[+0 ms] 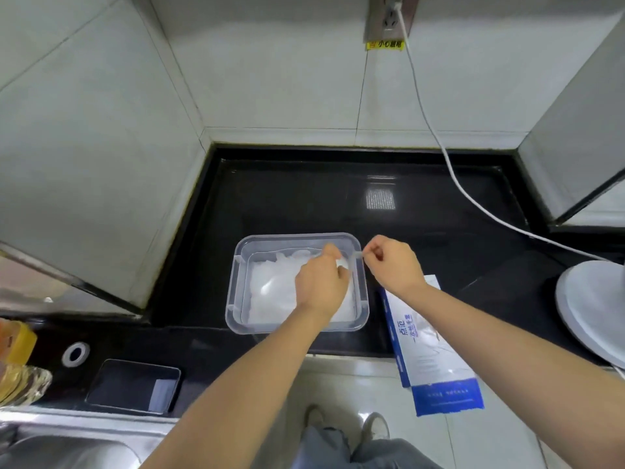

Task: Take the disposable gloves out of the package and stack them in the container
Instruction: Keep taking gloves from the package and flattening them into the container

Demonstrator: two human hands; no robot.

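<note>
The gloves lie as a pale, crumpled heap inside the clear container, which sits on the black desk near its front edge. The left hand hovers over the container's right half, its fingers curled and pinching a loose glove at the far right of the heap. The right hand is just outside the rim's far right corner, thumb and forefinger closed in a pinch that seems to hold the other end of that film, though it is too thin and clear to be sure. The step looks like spreading one glove flat on the pile. It probably goes best with the film kept lightly taut, lowered level, and pressed down before letting go, so that it does not spring up. The blue-and-white package lies under the right forearm, overhanging the desk's front edge, and a careless elbow could tip it off.
</note>
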